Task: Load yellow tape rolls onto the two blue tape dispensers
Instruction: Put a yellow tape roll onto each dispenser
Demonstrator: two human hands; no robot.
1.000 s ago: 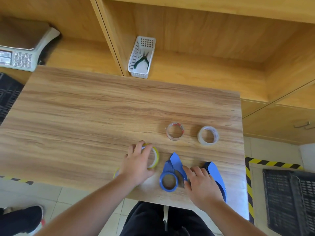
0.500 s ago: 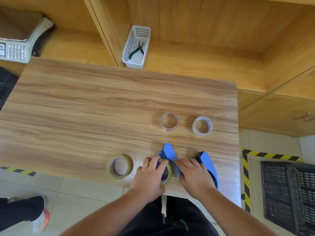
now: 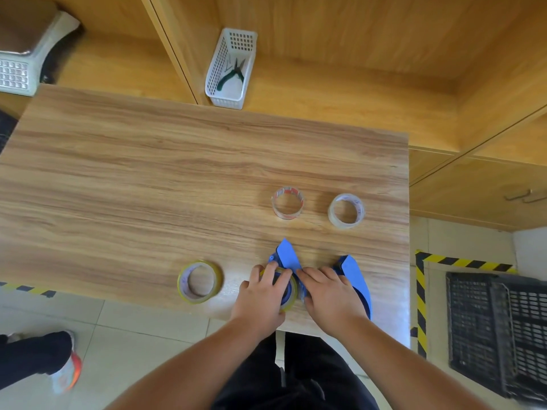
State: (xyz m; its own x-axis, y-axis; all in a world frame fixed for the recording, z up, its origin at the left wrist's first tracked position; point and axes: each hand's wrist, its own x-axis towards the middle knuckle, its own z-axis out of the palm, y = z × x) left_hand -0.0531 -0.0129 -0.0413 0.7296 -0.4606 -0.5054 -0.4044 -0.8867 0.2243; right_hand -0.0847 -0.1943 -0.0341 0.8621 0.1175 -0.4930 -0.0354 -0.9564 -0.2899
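Near the table's front edge lies a blue tape dispenser (image 3: 285,257) with a yellow tape roll (image 3: 291,294) sitting on its hub. My left hand (image 3: 262,300) grips that roll from the left. My right hand (image 3: 328,297) presses on the dispenser's right side, and its palm hides much of it. A second blue tape dispenser (image 3: 356,281) lies just right of my right hand. Another yellow tape roll (image 3: 199,282) lies flat on the table to the left, apart from both hands.
Two clear tape rolls (image 3: 287,202) (image 3: 346,211) lie farther back on the wooden table (image 3: 148,187). A white basket (image 3: 232,69) with pliers stands on the shelf behind. A scale (image 3: 17,63) is at far left, a black crate (image 3: 497,335) on the floor right.
My left hand carried one yellow roll rightward from beside the other roll onto the left dispenser's hub. My right hand stayed on that dispenser. The second yellow roll came into sight.
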